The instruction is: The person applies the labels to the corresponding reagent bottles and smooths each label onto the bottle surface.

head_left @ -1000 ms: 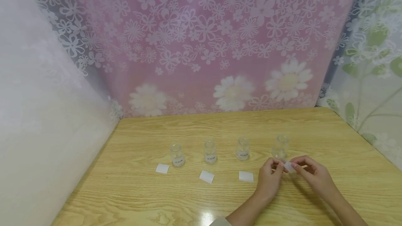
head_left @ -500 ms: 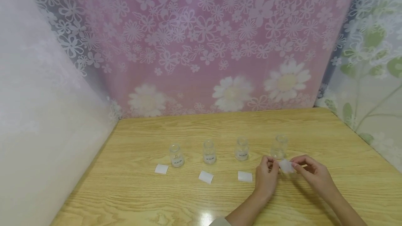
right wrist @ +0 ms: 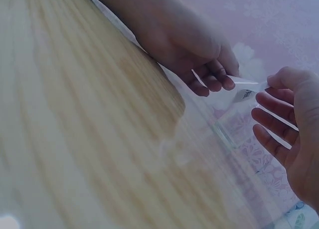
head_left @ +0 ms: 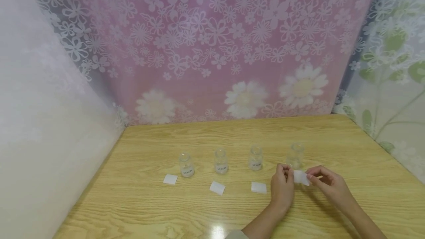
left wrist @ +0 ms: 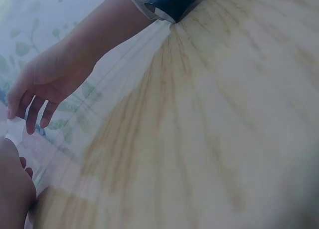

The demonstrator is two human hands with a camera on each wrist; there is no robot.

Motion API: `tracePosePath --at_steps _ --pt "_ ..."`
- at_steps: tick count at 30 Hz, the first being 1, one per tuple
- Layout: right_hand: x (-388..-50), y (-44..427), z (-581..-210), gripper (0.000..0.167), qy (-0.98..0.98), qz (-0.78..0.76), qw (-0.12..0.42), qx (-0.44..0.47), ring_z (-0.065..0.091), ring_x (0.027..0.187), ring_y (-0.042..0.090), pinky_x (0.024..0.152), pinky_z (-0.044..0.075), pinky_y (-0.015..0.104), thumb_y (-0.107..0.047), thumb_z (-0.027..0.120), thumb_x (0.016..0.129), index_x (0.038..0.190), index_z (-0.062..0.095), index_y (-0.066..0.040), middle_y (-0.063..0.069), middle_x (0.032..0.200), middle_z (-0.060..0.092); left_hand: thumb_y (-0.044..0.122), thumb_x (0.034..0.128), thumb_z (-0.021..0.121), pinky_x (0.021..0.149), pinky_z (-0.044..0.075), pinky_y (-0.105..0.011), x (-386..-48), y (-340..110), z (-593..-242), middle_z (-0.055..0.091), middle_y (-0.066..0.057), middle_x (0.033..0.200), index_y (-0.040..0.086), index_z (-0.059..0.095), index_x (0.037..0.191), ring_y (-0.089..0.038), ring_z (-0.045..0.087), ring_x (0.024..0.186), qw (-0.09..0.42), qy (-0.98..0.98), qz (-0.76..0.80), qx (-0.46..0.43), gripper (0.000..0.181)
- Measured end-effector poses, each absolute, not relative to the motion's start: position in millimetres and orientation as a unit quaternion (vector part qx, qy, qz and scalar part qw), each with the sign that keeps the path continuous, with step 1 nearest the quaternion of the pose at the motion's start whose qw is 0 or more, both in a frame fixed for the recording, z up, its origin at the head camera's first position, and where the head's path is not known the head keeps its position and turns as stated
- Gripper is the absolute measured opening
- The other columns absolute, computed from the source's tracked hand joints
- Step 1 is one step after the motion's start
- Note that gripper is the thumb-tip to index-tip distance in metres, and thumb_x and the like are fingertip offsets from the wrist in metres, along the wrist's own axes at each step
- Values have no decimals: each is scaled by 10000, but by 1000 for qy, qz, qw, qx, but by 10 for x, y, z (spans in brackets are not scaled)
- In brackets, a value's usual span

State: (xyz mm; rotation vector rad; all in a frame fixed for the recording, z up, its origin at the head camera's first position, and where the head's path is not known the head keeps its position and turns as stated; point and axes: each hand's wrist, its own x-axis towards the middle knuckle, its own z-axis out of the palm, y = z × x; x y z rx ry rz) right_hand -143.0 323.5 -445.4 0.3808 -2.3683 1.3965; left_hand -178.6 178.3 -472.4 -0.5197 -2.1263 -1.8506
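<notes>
A small white sticker label [head_left: 301, 177] is stretched between the two hands above the table. Its left end is pinched by my left hand [head_left: 282, 187], while the thumb and finger of my right hand [head_left: 332, 185] pinch its right end. Dark print shows on the label [right wrist: 246, 93] in the right wrist view, beside a white strip; whether backing is parting from it I cannot tell. Just behind the fingers stands a clear glass bottle [head_left: 295, 155] with no label visible on it. In the left wrist view the label [left wrist: 15, 130] is mostly cut off.
Left of the hands, three glass bottles [head_left: 187, 165] [head_left: 221, 161] [head_left: 255, 158] bear printed labels. In front of them lie three white paper pieces [head_left: 170, 179] [head_left: 217, 187] [head_left: 259, 187]. Floral cloth [head_left: 212, 47] surrounds the wooden table [head_left: 149, 209].
My left hand has shifted slightly left from the right hand, and more of the white label now shows between them. The bottles and paper pieces stay put.
</notes>
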Motion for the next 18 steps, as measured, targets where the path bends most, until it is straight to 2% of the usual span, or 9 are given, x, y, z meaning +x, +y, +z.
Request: tracePosePath --at_steps 6,12,18 --pt "-1431 3235 -4441 78 -841 492 187 127 586 678 181 619 505 255 11 534 911 952 597 32 18 876 592 179 941 523 482 415 -154 -1808 1795 -4743 535 104 715 68 583 1011 6 455 579 136 -684 -693 -184 144" --pt "-1439 3252 -4452 82 -842 491 194 110 586 698 131 624 507 244 -4 540 913 950 598 40 -12 907 590 220 911 572 528 453 -163 -1824 1799 -4759 574 119 761 96 641 949 29 485 629 148 -669 -702 -194 146" --pt "-1433 3265 -4445 101 -845 490 200 75 585 691 127 600 508 242 -49 554 917 936 600 39 -44 885 591 186 881 615 574 477 -175 -1824 1804 -4743 613 92 788 85 642 939 23 520 666 166 -667 -700 -195 119"
